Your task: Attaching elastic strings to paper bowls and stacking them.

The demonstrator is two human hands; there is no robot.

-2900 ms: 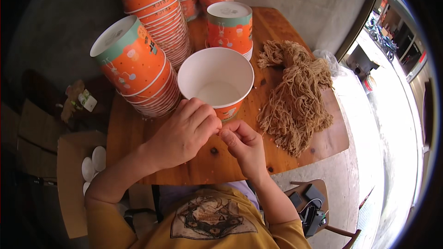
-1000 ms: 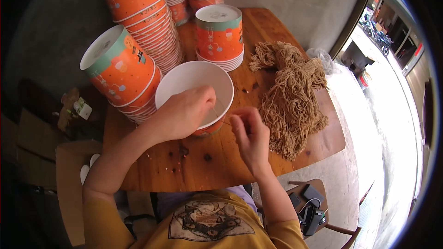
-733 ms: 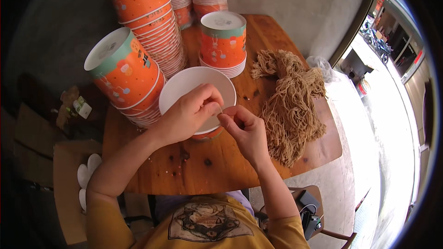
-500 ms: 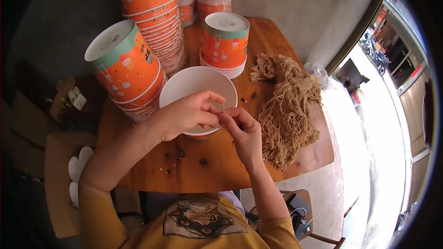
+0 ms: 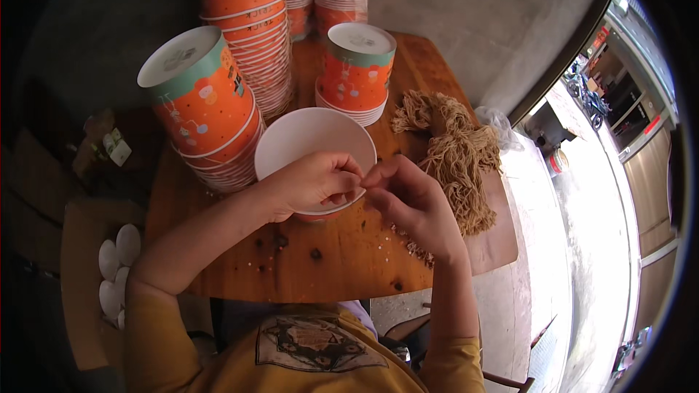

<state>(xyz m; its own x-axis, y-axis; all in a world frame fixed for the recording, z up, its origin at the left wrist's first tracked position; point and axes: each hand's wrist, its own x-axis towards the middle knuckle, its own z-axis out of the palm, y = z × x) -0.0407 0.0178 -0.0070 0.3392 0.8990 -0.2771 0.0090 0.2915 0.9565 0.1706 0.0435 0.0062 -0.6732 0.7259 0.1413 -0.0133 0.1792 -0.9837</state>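
An upright paper bucket [image 5: 309,131], white inside, stands on the wooden table [image 5: 364,262] before me. My left hand [image 5: 324,180] reaches across its near rim, the fingers curled and pinched together. Close beside it, my right hand [image 5: 413,200] has its thumb bent and its fingertips meeting the left fingertips over the bucket's right rim. Whatever is pinched between the hands is too small to make out. A bundle of tan, wavy yarn [image 5: 466,160] lies to the right, partly behind my right hand.
Upside-down stacks of orange printed buckets stand at left [image 5: 211,105] and back [image 5: 357,76], with a taller stack [image 5: 251,22] behind. White round objects [image 5: 109,262] sit in a cardboard box [image 5: 80,276] at lower left. Small bits dot the tabletop.
My right hand has turned and moved slightly right, now overlapping the yarn. My left hand stays over the bucket, its fingers curled in more. A thin strand seen between the fingers before no longer shows.
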